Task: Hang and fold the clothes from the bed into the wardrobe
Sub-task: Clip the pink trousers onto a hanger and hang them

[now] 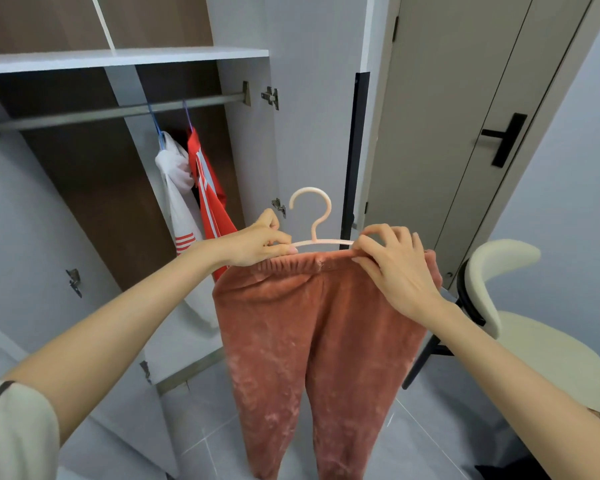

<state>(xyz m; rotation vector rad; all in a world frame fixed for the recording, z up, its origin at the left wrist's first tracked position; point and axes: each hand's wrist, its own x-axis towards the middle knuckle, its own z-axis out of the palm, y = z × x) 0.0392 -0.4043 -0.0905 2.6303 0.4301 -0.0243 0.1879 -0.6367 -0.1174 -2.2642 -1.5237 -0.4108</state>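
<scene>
Left grip (257,242) and right grip (395,268) pinch pink pants (309,323) onto the hanger (315,233). Next, I think, hook it on the rail (118,112) above.

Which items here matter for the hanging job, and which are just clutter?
In play: pink trousers, pink hanger, left hand, right hand, wardrobe rail, hung white garment, hung red garment.
Just there: cream chair, grey door.

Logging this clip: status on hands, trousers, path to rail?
Left hand, right hand pinch hanger ends. Trousers held at hanger, not yet on rail. White garment, red garment hung; rail bare to their left.
</scene>
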